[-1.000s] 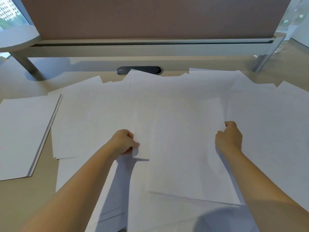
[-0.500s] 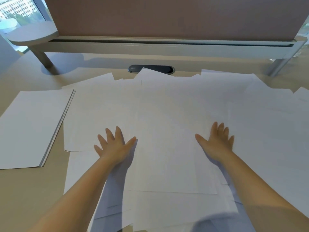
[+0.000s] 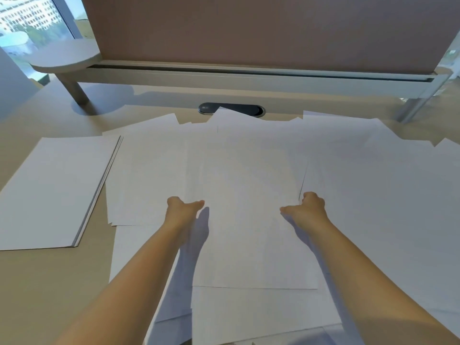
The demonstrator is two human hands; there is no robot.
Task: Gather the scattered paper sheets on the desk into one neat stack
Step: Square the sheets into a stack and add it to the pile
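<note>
Both hands pinch the top paper sheet [image 3: 246,220] by its side edges, left hand [image 3: 180,210], right hand [image 3: 307,207], over scattered sheets [image 3: 373,195] covering the desk [image 3: 37,282]; a neat stack [image 3: 54,190] lies left.

Desk [image 3: 44,282]: beige surface.
Partition panel [image 3: 261,28]: brown, upright along far edge.
Raised shelf [image 3: 224,77]: pale, on cylindrical legs.
Cable grommet [image 3: 246,110]: dark oval.
Window [image 3: 27,18]: upper left, daylight.
</note>
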